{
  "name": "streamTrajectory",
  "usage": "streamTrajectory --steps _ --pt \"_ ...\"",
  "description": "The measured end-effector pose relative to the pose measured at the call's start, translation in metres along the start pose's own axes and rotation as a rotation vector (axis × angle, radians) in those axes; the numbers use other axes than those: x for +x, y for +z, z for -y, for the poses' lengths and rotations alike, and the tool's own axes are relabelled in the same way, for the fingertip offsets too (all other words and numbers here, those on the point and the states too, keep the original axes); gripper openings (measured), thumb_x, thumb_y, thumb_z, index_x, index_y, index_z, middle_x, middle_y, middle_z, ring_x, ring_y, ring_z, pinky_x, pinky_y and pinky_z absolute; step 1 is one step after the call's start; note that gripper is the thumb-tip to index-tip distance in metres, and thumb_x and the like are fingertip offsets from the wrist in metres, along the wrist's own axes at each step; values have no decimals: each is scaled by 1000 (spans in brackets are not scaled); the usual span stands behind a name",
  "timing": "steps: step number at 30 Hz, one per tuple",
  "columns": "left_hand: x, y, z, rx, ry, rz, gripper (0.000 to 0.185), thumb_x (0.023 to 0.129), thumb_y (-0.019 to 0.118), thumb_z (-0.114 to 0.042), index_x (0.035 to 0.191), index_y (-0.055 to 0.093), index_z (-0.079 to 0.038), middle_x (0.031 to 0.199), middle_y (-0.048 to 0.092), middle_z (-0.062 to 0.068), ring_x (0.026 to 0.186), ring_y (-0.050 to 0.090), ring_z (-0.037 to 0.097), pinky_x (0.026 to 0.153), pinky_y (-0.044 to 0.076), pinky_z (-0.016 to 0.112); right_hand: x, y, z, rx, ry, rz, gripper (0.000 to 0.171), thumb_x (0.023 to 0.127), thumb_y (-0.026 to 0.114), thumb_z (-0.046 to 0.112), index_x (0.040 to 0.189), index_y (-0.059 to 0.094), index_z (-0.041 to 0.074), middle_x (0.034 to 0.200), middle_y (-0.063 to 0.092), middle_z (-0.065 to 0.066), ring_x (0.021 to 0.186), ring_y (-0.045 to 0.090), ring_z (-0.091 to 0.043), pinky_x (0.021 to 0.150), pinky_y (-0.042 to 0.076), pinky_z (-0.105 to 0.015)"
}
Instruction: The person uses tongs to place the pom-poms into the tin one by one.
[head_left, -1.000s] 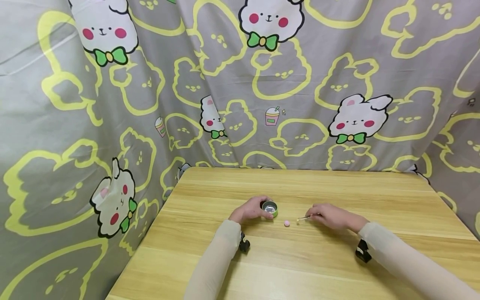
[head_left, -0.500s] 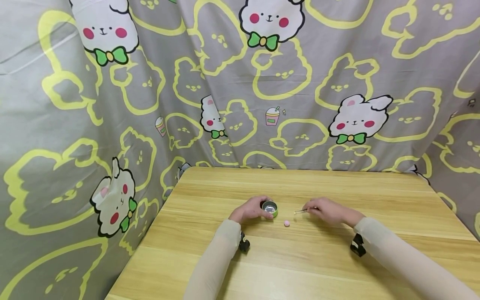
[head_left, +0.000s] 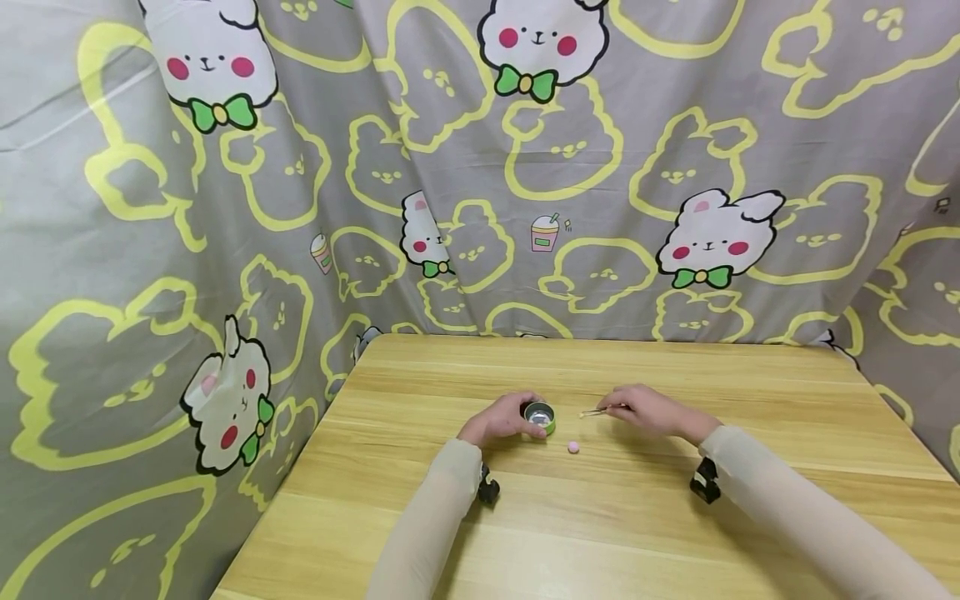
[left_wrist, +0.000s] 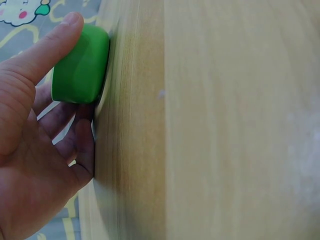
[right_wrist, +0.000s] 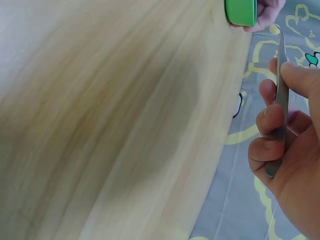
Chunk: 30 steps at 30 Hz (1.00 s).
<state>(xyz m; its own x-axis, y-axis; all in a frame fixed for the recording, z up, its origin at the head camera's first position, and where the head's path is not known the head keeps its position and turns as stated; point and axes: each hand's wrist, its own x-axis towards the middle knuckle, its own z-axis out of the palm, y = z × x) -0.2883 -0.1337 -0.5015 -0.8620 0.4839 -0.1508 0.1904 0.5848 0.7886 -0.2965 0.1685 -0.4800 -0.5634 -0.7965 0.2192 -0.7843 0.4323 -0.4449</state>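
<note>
My left hand (head_left: 510, 417) holds a small round green tin (left_wrist: 82, 65) on the table, thumb on one side and fingers round the other. Seen from above, the open tin has a shiny silver inside. My right hand (right_wrist: 295, 130) grips metal tweezers (right_wrist: 281, 100) with bent tips, thumb against the fingers. A small pale yellow bead (right_wrist: 274, 29) sits at the tweezer tips, raised off the table and to the right of the tin in the head view. A pink ball (head_left: 573, 447) lies on the table just in front of the tin, touched by neither hand.
The wooden table (head_left: 637, 533) spreads under both arms. A grey patterned curtain (head_left: 480, 167) hangs behind its back edge and along the sides. Black wrist cameras (head_left: 705, 481) hang below both sleeves.
My right hand has lifted the tweezers with the yellow bead and moved them left and away from me, nearer the tin. The left hand, tin and pink ball have stayed put.
</note>
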Motion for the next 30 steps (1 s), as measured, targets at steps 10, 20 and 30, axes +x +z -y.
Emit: streamTrajectory --steps 10,20,30 --pt "1 1 0 19 1 -6 50 77 81 -22 121 59 -13 110 60 0 100 55 14 87 42 29 9 -6 11 25 45 18 19 97 53 10 109 68 8 94 64 -6 72 49 -6 63 41 -28" --pt "1 1 0 19 -1 -4 51 77 80 -22 122 58 -13 109 60 0 99 55 14 86 42 29 15 -7 11 13 65 24 20 98 51 12 110 67 10 91 62 -6 69 47 -6 62 40 -28" --pt "1 2 2 23 -5 -13 51 76 81 -23 121 59 -15 107 60 -5 97 54 10 87 42 29 21 -4 8 -2 -12 -16 22 99 50 16 110 67 7 94 64 -6 77 54 -7 65 44 -31"
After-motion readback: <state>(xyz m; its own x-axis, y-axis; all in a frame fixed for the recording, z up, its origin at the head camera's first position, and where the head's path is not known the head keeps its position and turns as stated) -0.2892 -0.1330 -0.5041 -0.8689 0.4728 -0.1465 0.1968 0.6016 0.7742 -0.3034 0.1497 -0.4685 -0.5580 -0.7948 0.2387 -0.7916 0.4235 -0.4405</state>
